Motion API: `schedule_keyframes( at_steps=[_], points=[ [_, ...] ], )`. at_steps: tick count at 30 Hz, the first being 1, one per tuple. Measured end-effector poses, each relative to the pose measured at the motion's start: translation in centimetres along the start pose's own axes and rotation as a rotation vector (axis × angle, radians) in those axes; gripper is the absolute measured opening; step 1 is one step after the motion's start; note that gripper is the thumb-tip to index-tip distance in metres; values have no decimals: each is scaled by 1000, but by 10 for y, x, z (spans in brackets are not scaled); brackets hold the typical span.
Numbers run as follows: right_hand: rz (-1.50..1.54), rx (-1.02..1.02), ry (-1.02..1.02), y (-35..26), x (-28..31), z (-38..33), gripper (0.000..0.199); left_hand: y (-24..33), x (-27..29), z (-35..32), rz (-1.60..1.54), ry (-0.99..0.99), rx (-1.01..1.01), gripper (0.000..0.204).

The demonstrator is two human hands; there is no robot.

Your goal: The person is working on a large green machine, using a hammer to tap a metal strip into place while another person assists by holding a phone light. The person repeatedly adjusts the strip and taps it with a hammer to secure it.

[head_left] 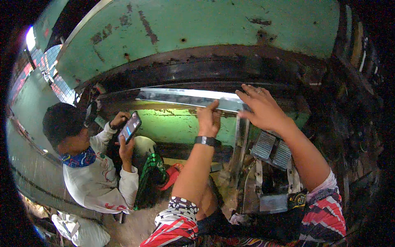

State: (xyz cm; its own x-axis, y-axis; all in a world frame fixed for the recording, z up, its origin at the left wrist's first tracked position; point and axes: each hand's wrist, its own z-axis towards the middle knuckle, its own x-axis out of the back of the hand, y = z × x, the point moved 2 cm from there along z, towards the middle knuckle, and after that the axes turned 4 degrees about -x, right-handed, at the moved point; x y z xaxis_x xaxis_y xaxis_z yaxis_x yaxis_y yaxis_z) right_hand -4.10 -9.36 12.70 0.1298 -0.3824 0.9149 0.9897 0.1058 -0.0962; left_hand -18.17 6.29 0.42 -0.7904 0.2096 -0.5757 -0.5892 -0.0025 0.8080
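A long, shiny metal strip runs sideways beneath a dark ledge on a green metal panel. My left hand, with a dark band on its wrist, grips the strip's lower edge, thumb up against its face and fingers curled. My right hand is at the strip's right end, fingers stretched out and apart. Its fingertips are slightly blurred, and I cannot tell whether the palm presses on the metal.
To the left a person in a white top holds a phone. Two ribbed metal plates stand below my right forearm, near a yellow-and-black object. A white sack lies at lower left. Worn green panel rises behind.
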Motion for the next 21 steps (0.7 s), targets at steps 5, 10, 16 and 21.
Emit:
schedule_keyframes(
  at_steps=[5, 10, 16, 21],
  points=[
    [-332, 138, -92, -8, -39, -4, 59, 1, -6, -20, -119, 86, 16, 39],
    [-426, 213, 87, 21, -72, 2, 47, 11, -21, -26, -310, 149, 20, 29],
    [-4, 56, -121, 23, -53, 33, 26, 9, -12, -17, -602, 8, 137, 48],
    [319, 53, -200, 58, -65, 70, 20, -12, -6, 0, -602, 74, 194, 63]
  ],
)
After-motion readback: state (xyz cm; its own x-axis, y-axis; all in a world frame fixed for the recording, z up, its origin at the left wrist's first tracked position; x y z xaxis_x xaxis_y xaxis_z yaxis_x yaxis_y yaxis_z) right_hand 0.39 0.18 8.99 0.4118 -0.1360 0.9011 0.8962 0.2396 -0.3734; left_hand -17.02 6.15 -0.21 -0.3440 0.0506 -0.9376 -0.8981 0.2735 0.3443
